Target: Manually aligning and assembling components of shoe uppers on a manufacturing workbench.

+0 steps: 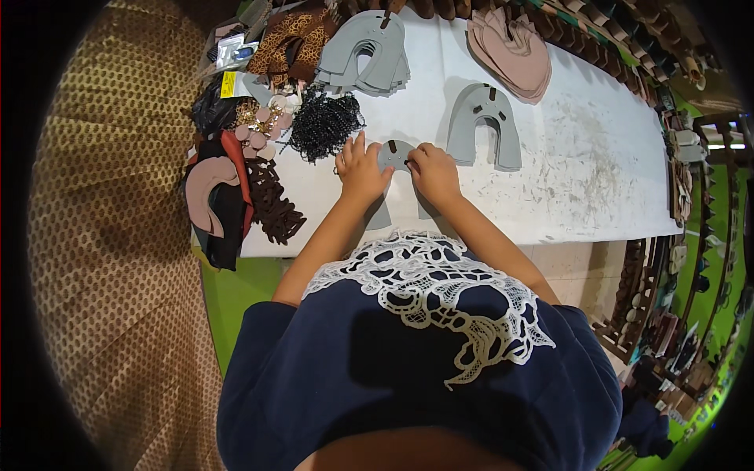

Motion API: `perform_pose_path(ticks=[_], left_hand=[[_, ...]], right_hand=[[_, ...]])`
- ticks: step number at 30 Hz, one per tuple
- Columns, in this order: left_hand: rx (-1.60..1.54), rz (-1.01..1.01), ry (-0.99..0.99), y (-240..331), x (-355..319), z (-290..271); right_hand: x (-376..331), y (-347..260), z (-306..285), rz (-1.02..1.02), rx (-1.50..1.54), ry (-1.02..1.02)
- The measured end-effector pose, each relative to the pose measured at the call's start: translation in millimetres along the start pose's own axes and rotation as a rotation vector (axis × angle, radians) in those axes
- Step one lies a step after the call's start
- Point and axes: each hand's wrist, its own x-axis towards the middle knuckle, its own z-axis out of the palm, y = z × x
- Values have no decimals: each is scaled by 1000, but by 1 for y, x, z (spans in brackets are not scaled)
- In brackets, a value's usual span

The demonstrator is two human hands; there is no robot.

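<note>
White and long, the table has scuff marks on its right part and lots of cut shapes at its far and left sides. Near the middle lies a grey horseshoe-shaped cut piece with a small dark tab at its top. Both hands are on it. The left hand presses its left side, fingers bent and pushed down flat on it. The right hand pinches at the top right edge, fingertips tight together. The piece looks thin, light and bendy, like felt or soft leather, so I think it would flop if lifted by one leg. Holding it at the curved top, with both hands, looks best, and it should not break or slip. Just to the right lies a small pile of the same grey pieces. A taller grey stack sits far off, with pink pieces far right. A black beaded clump lies to the left.
</note>
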Motion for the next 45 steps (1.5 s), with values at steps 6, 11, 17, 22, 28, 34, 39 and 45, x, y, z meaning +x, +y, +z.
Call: perform_pose_path(ticks=[6,11,17,22,28,34,39,45], left_hand=[[62,46,17,-7,9,0],[-81,181,30,-6,14,-6],[-82,151,-133,1,21,-6],[-212,129,-150,2,18,-1],[-153,96,-209,12,4,-5],[-132,159,-63,14,-19,5],[-155,167,-42,15,-24,5],[-157,136,1,15,-25,7]], right_hand=[[-11,5,-1,-152,-100,-6],[-23,-3,-6,-155,-93,40],[-23,-9,-6,-124,-184,29],[-23,-9,-3,-140,-259,30],[-37,-5,-6,-91,-176,-24],[-45,-2,-9,-65,-172,-64],[-54,2,-15,-57,-63,25],[-56,4,-11,-51,-97,43]])
